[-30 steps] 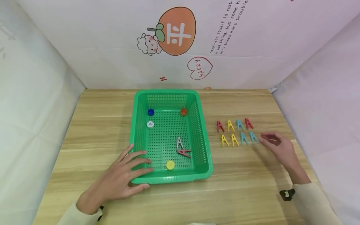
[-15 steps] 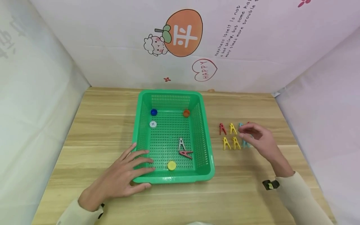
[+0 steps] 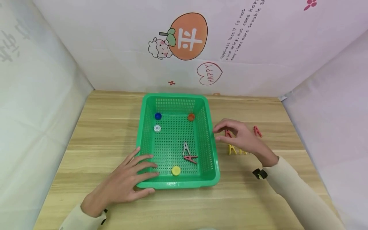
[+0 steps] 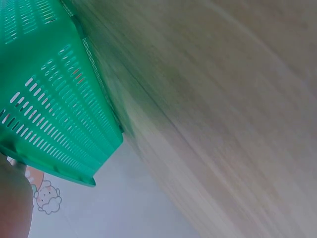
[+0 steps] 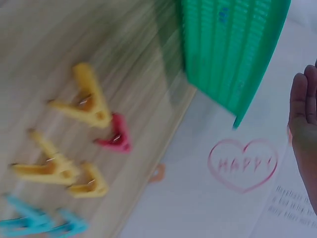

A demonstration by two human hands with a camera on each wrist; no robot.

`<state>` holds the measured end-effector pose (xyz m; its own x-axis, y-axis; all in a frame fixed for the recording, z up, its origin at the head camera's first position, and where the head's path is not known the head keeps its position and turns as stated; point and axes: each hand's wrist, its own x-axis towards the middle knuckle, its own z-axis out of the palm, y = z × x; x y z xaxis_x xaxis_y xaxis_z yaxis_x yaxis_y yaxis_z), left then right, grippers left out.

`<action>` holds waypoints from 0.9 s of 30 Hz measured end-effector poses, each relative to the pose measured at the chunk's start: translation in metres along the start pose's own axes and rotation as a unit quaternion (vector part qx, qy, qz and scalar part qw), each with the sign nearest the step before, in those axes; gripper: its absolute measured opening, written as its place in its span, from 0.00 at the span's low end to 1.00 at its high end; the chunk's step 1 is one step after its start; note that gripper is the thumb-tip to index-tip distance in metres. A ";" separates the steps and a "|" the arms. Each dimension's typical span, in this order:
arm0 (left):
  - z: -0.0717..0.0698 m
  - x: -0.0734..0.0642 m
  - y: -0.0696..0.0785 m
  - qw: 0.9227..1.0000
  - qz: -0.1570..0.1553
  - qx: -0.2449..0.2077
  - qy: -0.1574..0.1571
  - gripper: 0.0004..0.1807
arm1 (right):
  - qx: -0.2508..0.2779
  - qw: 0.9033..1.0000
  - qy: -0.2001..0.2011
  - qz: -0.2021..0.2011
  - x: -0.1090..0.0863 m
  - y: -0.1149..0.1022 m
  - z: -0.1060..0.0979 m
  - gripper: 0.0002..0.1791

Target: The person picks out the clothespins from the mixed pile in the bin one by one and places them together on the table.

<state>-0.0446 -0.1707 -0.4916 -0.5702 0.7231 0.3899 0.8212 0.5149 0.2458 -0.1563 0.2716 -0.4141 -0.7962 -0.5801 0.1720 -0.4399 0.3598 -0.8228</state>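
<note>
A green plastic basket [image 3: 178,184] stands on the wooden table. My left hand [image 3: 123,179] rests on its near left corner, fingers spread over the rim and thumb at the front edge. My right hand [image 3: 238,137] hovers beside the basket's right rim, thumb and fingers apart, with nothing seen between them. Beneath and around it lie clothespins: a red one [image 3: 257,131] to its right and a yellow one [image 3: 231,149] below. The right wrist view also shows blue clothespins [image 5: 29,220]. Inside the basket are a white clothespin [image 3: 186,148] and a pinkish-red clothespin [image 3: 191,159].
The basket also holds a blue cap [image 3: 158,116], an orange cap [image 3: 191,117], a white disc-like cap [image 3: 157,128] and a yellow cap [image 3: 176,171]. A white printed sheet [image 3: 120,57] walls the table's back and sides.
My right hand has moved left from the far right blue clothespin, across the rows, to the basket's right rim. The left hand stays on the basket. The camera view has shifted slightly.
</note>
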 end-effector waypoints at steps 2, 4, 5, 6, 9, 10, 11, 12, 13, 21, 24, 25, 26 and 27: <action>0.001 -0.001 0.000 1.000 0.002 0.000 0.004 0.25 | -0.002 1.000 -0.026 -0.010 0.010 -0.006 0.005 0.14; 0.001 -0.001 -0.001 1.000 0.005 0.000 0.009 0.25 | -0.006 0.999 -0.052 -0.015 0.020 -0.013 0.009 0.14; 0.002 -0.001 -0.001 1.000 0.006 -0.001 0.010 0.25 | -0.006 0.998 -0.066 -0.018 0.025 -0.016 0.012 0.14; 0.001 -0.001 -0.001 1.000 0.006 -0.001 0.010 0.26 | -0.011 0.997 -0.079 -0.018 0.030 -0.018 0.013 0.13; 0.001 -0.001 0.000 1.000 0.003 -0.002 0.005 0.27 | -0.032 0.992 -0.124 -0.022 0.044 -0.025 0.019 0.12; 0.001 -0.001 0.000 1.000 0.000 -0.003 0.002 0.28 | -0.043 0.989 -0.142 -0.025 0.049 -0.027 0.020 0.12; 0.000 -0.001 0.000 1.000 -0.001 -0.003 0.000 0.28 | -0.052 0.985 -0.163 -0.029 0.054 -0.028 0.022 0.11; 0.000 -0.001 0.000 1.000 -0.003 -0.002 -0.001 0.29 | -0.058 0.980 -0.186 -0.032 0.059 -0.030 0.023 0.10; 0.000 -0.001 0.000 1.000 -0.004 -0.001 -0.001 0.29 | -0.063 0.975 -0.209 -0.036 0.065 -0.031 0.025 0.10; 0.000 0.000 0.001 1.000 0.005 0.002 0.006 0.24 | -0.058 0.931 -0.356 -0.054 0.097 -0.037 0.038 0.08; 0.000 0.000 0.001 1.000 0.008 0.005 0.008 0.24 | -0.056 0.918 -0.388 -0.059 0.105 -0.035 0.042 0.07; 0.000 0.000 0.001 1.000 0.008 0.006 0.008 0.25 | -0.054 0.914 -0.398 -0.057 0.108 -0.035 0.044 0.08; 0.000 0.000 0.001 1.000 0.009 0.007 0.009 0.25 | -0.055 0.910 -0.407 -0.054 0.110 -0.035 0.045 0.08; 0.000 0.000 0.001 1.000 0.009 0.008 0.008 0.25 | -0.056 0.906 -0.417 -0.048 0.112 -0.035 0.046 0.07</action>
<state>-0.0442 -0.1704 -0.4914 -0.5541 0.7248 0.4094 0.8312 0.5086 0.2246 -0.2114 0.1601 -0.3913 -0.1808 -0.9466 -0.2671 -0.5671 0.3222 -0.7580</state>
